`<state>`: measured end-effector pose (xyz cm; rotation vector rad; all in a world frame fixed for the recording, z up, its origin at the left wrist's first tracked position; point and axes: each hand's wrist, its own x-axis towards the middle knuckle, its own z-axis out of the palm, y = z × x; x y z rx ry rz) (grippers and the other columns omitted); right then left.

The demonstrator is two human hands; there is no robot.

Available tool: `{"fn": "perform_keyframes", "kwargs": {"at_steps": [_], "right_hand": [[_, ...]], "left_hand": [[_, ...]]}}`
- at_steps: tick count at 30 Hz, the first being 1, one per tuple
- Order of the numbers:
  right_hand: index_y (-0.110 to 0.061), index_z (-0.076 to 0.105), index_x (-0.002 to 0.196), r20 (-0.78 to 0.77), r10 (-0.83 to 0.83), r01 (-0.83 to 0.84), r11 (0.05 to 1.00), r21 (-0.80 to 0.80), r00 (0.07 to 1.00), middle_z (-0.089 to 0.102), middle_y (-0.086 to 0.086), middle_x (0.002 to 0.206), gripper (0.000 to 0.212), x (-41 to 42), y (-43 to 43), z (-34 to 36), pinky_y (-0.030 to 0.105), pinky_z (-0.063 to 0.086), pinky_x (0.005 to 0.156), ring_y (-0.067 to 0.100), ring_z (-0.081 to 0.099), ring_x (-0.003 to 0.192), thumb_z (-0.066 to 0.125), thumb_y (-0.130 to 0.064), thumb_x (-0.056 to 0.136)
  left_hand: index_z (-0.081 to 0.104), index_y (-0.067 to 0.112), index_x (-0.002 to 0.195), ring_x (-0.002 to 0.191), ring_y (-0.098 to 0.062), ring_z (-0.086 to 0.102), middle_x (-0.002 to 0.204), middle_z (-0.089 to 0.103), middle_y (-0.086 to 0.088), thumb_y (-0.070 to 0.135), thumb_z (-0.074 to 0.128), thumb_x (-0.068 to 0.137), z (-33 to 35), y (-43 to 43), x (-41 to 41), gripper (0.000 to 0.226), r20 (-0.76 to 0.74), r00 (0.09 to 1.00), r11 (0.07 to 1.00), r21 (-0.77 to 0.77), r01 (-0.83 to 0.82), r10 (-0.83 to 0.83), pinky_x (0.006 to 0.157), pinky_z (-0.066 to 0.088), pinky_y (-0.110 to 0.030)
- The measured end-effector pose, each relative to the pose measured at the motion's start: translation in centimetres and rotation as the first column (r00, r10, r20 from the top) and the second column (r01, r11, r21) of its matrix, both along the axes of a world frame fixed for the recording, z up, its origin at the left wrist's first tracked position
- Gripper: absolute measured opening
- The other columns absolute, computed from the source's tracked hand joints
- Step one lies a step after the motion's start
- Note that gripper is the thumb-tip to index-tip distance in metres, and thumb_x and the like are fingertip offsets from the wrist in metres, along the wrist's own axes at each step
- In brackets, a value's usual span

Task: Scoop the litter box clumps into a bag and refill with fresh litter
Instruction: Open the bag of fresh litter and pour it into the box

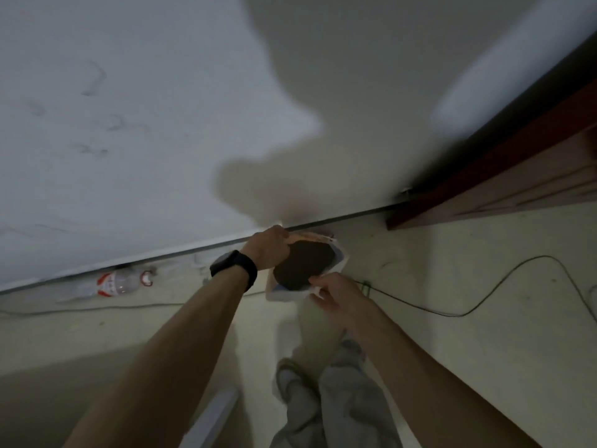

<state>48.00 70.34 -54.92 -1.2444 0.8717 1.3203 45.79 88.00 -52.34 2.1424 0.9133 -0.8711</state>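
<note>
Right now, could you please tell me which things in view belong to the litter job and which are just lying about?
Belongs to the job:
- bag, held open
- left hand, gripping its far rim
- right hand, pinching its near rim

Just lying about:
- plastic bottle, on its side by the wall
- black cable, trailing across the floor

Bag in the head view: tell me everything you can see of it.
The bag is pale, white outside with a bluish inner edge and an orange patch at its far rim. Blur hides the material. Its mouth is pulled wide open, and the inside is dark, so the contents cannot be made out. It is low by the foot of the wall. The left hand grips the far rim and the right hand pinches the near rim.
</note>
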Motion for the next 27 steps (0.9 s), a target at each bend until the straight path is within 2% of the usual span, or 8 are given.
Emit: {"fn": "perform_keyframes", "kwargs": {"at_steps": [4, 9, 13, 16, 17, 21, 25, 27], "right_hand": [[-0.004, 0.064, 0.114, -0.018, 0.091, -0.09, 0.994, 0.056, 0.996, 0.066, 0.009, 0.107, 0.026, 1.5, -0.3, -3.2, 0.034, 0.048, 0.095, 0.021, 0.059, 0.104, 0.062, -0.006, 0.088], [-0.004, 0.057, 0.129, 0.071, 0.104, -0.113, 0.983, 0.145, 0.992, 0.063, 0.013, 0.128, 0.038, 4.0, 3.5, -3.6, 0.045, 0.044, 0.108, 0.027, 0.056, 0.122, 0.058, -0.007, 0.092], [0.001, 0.054, 0.127, 0.208, 0.33, -0.316, 0.944, -0.098, 0.921, 0.054, 0.017, 0.134, 0.029, 5.2, 5.9, -2.4, 0.039, 0.048, 0.094, 0.029, 0.052, 0.123, 0.049, -0.009, 0.099], [-0.005, 0.057, 0.122, 0.427, 0.666, -0.614, 0.74, -0.276, 0.612, 0.057, 0.015, 0.126, 0.028, 4.8, 4.7, -2.4, 0.036, 0.047, 0.091, 0.028, 0.055, 0.111, 0.047, -0.013, 0.097], [-0.01, 0.056, 0.126, 0.508, 0.754, -0.689, 0.626, -0.364, 0.417, 0.057, 0.013, 0.129, 0.032, 4.3, 4.0, -2.3, 0.035, 0.047, 0.093, 0.027, 0.056, 0.112, 0.049, -0.017, 0.095], [-0.02, 0.046, 0.142, 0.582, 0.813, -0.668, 0.422, -0.612, -0.019, 0.052, 0.004, 0.14, 0.047, 2.5, 0.8, 1.0, 0.036, 0.047, 0.099, 0.023, 0.051, 0.124, 0.053, -0.028, 0.097], [-0.022, 0.057, 0.119, 0.613, 0.787, -0.62, 0.449, -0.644, -0.067, 0.061, 0.0, 0.115, 0.038, 0.1, -4.2, 9.2, 0.034, 0.048, 0.084, 0.017, 0.055, 0.106, 0.038, -0.043, 0.095], [-0.019, 0.056, 0.131, 0.619, 0.784, -0.557, 0.491, -0.67, -0.053, 0.058, 0.0, 0.131, 0.04, -1.7, -8.0, 14.6, 0.035, 0.041, 0.102, 0.022, 0.048, 0.125, 0.043, -0.038, 0.098]], "left_hand": [[0.049, 0.016, 0.134, 0.113, -0.027, 0.057, 0.128, 0.06, -0.008, 0.019, 0.055, 0.094, -5.1, -0.4, -1.2, 0.041, -0.02, 0.996, 0.996, 0.004, 0.092, -0.092, 0.086, 0.045, -0.032], [0.057, 0.025, 0.126, 0.116, -0.024, 0.05, 0.126, 0.055, -0.001, 0.01, 0.047, 0.092, -5.6, 0.6, -2.6, 0.039, 0.209, 0.972, 0.985, 0.156, 0.075, -0.107, 0.096, 0.048, -0.036], [0.047, 0.017, 0.142, 0.125, -0.032, 0.049, 0.142, 0.051, -0.012, 0.007, 0.044, 0.095, -3.5, 1.6, -2.4, 0.048, 0.081, 0.99, 0.985, 0.138, 0.107, -0.119, 0.102, 0.046, -0.042], [0.041, 0.021, 0.147, 0.134, -0.031, 0.043, 0.152, 0.042, -0.008, 0.015, 0.046, 0.097, -2.4, 2.0, -2.7, 0.051, -0.004, 0.99, 0.978, 0.154, 0.141, -0.142, 0.109, 0.04, -0.044], [0.039, 0.023, 0.149, 0.137, -0.03, 0.039, 0.155, 0.039, -0.006, 0.018, 0.046, 0.096, -2.0, 1.9, -2.9, 0.053, -0.034, 0.987, 0.973, 0.163, 0.161, -0.157, 0.112, 0.037, -0.045], [0.045, 0.028, 0.144, 0.134, -0.025, 0.042, 0.15, 0.046, -0.001, 0.024, 0.052, 0.092, 0.7, 0.4, -4.7, 0.053, -0.077, 0.975, 0.957, 0.189, 0.22, -0.209, 0.111, 0.038, -0.045], [0.046, 0.026, 0.143, 0.13, -0.026, 0.046, 0.145, 0.051, -0.003, 0.026, 0.05, 0.093, 6.4, -2.7, -6.0, 0.051, -0.073, 0.968, 0.953, 0.173, 0.25, -0.241, 0.108, 0.039, -0.043], [0.048, 0.026, 0.142, 0.128, -0.028, 0.049, 0.141, 0.053, -0.003, 0.03, 0.049, 0.094, 10.6, -5.6, -6.4, 0.048, -0.042, 0.959, 0.949, 0.138, 0.284, -0.281, 0.106, 0.041, -0.044]]}}
